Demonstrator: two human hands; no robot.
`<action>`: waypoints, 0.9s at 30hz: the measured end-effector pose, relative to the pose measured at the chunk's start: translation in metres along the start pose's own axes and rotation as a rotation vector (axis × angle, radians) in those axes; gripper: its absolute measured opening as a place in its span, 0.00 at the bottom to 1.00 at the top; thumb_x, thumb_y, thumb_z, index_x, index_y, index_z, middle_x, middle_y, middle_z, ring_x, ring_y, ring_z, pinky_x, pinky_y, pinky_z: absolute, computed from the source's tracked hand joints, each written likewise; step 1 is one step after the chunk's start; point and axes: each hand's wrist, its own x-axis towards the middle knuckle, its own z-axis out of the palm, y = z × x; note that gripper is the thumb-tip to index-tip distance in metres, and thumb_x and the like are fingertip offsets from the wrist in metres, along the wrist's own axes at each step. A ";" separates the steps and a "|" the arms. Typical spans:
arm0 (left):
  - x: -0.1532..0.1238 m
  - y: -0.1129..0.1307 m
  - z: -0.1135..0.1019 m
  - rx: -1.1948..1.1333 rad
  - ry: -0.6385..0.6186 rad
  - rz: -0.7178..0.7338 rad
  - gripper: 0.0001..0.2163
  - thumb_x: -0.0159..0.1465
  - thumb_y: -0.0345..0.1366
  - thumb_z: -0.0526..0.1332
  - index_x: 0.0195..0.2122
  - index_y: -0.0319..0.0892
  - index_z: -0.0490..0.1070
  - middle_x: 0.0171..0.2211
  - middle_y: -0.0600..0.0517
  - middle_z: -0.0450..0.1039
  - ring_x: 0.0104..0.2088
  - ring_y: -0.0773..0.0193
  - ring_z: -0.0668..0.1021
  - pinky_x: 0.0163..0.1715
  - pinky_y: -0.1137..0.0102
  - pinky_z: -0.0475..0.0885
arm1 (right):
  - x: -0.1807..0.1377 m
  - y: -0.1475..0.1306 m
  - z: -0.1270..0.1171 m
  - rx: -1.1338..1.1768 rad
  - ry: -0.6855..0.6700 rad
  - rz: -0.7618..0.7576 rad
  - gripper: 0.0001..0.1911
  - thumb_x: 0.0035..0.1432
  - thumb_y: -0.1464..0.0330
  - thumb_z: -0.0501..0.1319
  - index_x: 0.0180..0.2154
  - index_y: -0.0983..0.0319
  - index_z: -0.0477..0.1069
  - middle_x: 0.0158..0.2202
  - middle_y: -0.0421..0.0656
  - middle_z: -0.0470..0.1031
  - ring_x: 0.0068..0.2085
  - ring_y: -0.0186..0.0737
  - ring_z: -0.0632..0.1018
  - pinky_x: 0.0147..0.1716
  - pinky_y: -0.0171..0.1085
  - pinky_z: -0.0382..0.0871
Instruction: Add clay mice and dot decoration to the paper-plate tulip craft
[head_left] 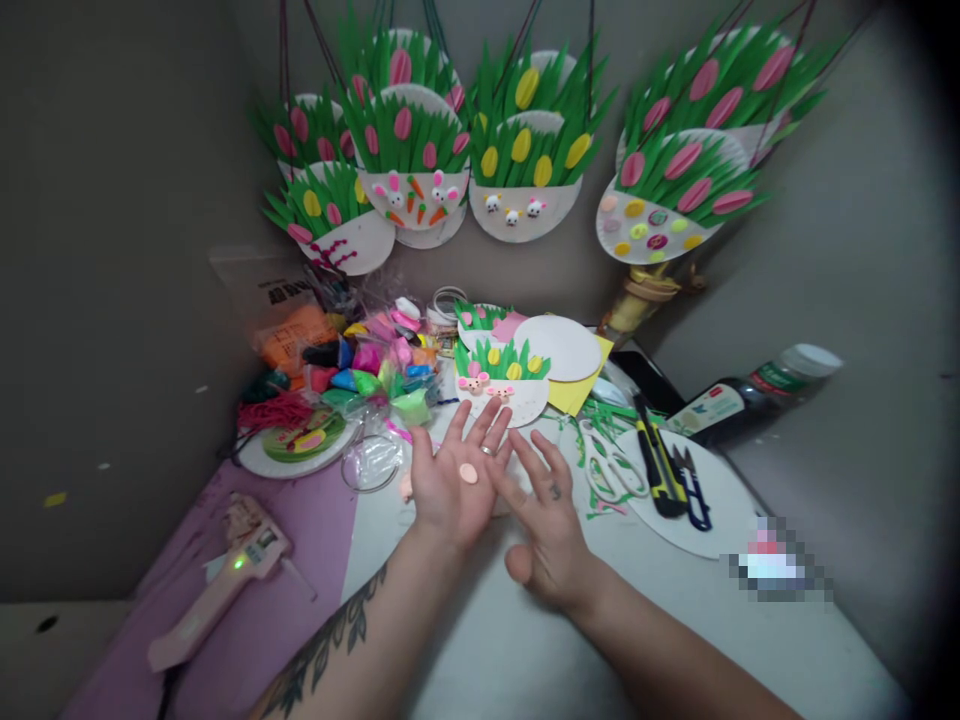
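Observation:
My left hand [456, 490] is turned palm up with its fingers stretched out. On its palm lies a small flattened pale pink disc [469, 474], which looks like modelling clay. Just to the right is my right hand [546, 520], fingers spread, its fingertips close to the left palm and holding nothing. Beyond my fingers, a half paper plate [517, 405] with green paper grass and yellow tulips carries two pink animal faces [474, 384]. A little pale pink lump [407, 487] shows partly behind my left hand.
A pink glue gun [225, 575] with a green light lies at the left. Bagged coloured clay [367, 357] is heaped at the back. White scissors [611, 465], a yellow-black cutter [661, 470], thread snips [694, 490] and a dark bottle [739, 400] are at the right. Decorated plates [412, 200] hang on the wall.

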 end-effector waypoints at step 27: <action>-0.010 -0.023 0.000 0.433 -0.056 0.277 0.34 0.64 0.57 0.29 0.57 0.52 0.64 0.64 0.51 0.57 0.65 0.64 0.57 0.63 0.66 0.49 | 0.013 -0.015 0.003 0.157 0.290 0.295 0.04 0.56 0.71 0.64 0.35 0.58 0.77 0.32 0.42 0.69 0.38 0.40 0.70 0.40 0.42 0.68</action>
